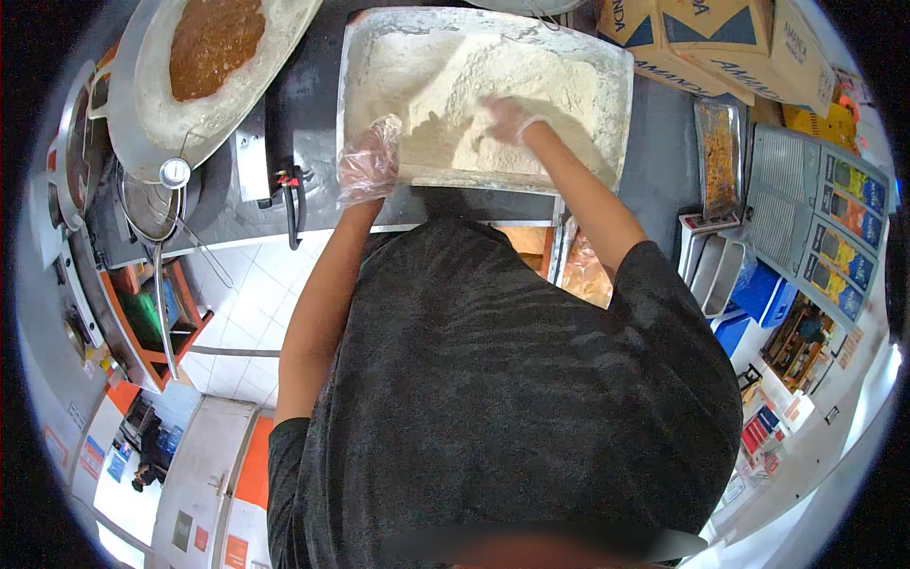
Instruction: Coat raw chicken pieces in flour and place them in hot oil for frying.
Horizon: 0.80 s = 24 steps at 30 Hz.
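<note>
A wide rectangular tub [343, 85] lies before me, spread with pale flour [569, 85] that is heaped towards the middle and right. My left hand [370, 160], in a loose clear plastic glove, is at the tub's left front edge; its fingers are partly hidden by the crumpled plastic, so whether it grips the rim is unclear. Over the flour, right of the middle, my right hand [510, 121] wears a clear glove too. Its fingers are spread and slightly blurred, with nothing seen in them, close to or touching the flour.
At the upper left stands a large wok [284, 43] of bubbling brown oil, with a round dial thermometer [175, 173] at its rim. Wire strainers [146, 206] lie below it. On the right are cardboard boxes [711, 35] and a metal tray of brown crumbs [719, 160].
</note>
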Available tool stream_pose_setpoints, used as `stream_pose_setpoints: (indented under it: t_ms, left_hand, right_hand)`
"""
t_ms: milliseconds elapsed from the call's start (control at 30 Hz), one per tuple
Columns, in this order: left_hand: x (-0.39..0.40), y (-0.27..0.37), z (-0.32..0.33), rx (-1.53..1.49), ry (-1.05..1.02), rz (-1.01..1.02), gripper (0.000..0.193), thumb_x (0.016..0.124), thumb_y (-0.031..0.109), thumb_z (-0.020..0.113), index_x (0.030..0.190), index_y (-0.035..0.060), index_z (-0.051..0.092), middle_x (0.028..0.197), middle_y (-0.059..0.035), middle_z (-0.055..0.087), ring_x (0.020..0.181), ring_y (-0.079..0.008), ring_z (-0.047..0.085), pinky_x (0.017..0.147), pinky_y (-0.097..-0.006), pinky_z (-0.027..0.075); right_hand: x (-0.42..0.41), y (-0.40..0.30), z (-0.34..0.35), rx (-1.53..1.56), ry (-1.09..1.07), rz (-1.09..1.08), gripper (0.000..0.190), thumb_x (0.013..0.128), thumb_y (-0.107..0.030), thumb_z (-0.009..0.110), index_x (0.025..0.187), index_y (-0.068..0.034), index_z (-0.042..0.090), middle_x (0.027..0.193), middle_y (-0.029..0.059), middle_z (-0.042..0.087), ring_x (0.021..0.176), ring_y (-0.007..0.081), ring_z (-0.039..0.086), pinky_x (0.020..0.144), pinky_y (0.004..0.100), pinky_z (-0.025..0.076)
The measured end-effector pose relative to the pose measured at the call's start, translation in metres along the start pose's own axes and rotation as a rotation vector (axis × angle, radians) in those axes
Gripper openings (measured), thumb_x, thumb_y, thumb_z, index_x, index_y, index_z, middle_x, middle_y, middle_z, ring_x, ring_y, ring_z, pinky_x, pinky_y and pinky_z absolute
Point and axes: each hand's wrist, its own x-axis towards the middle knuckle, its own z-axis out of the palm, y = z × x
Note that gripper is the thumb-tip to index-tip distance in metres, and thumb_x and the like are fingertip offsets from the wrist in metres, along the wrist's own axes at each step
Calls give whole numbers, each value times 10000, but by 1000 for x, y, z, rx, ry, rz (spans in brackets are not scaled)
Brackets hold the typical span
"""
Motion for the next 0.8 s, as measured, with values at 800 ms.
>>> stream_pose_setpoints:
  t_ms: [800]
  left_hand:
    - [59,91,57,-745,-88,279,416,879,322,465,1202,62,497,1194,-196,505,1088,-255,503,924,-347,399]
  right_hand:
    - [3,-20,-4,1102,647,472,169,856,-142,494,920,-38,610,700,73,616,664,192,590,605,325,481]
